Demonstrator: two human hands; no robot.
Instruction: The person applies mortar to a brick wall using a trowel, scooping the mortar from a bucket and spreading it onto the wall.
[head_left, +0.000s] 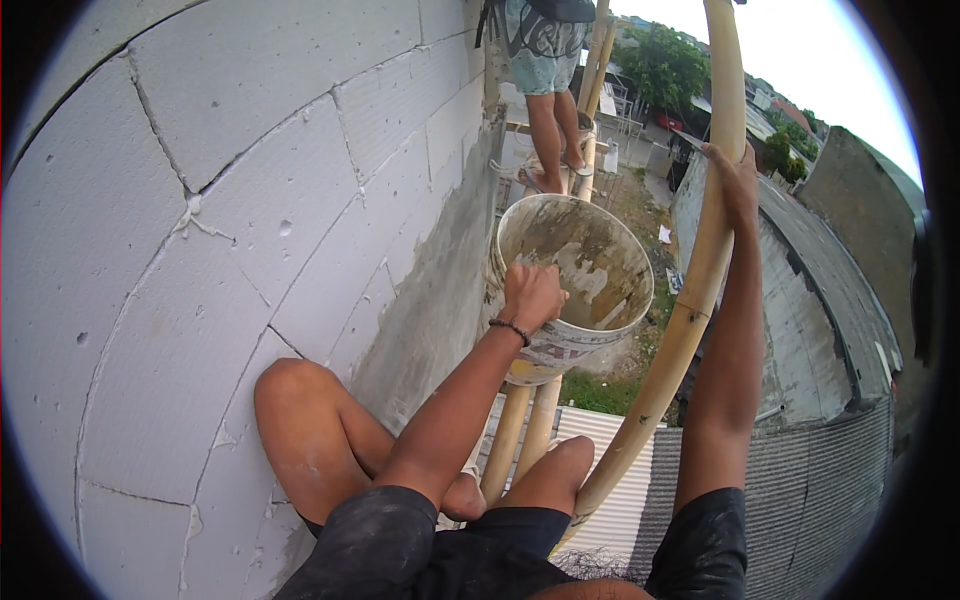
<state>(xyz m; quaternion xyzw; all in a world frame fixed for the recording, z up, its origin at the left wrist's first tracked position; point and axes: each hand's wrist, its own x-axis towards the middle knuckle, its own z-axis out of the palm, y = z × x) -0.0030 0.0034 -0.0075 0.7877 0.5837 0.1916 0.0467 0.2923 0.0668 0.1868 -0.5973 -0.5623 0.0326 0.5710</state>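
My left hand, with a dark beaded bracelet at the wrist, is closed over the near rim of a white bucket. Wet-looking grey-brown residue coats the inside of the bucket. It stands upright or nearly so over two bamboo poles; what bears its base is hidden. My right arm reaches up and out, and its hand grips a thick upright bamboo pole from the right side. The pole hides part of those fingers.
A pale block wall runs along my left, partly plastered grey. Ahead, another person stands on the bamboo scaffold. Corrugated roofing lies below right; grass and bare ground show far below. My bent knees flank the poles.
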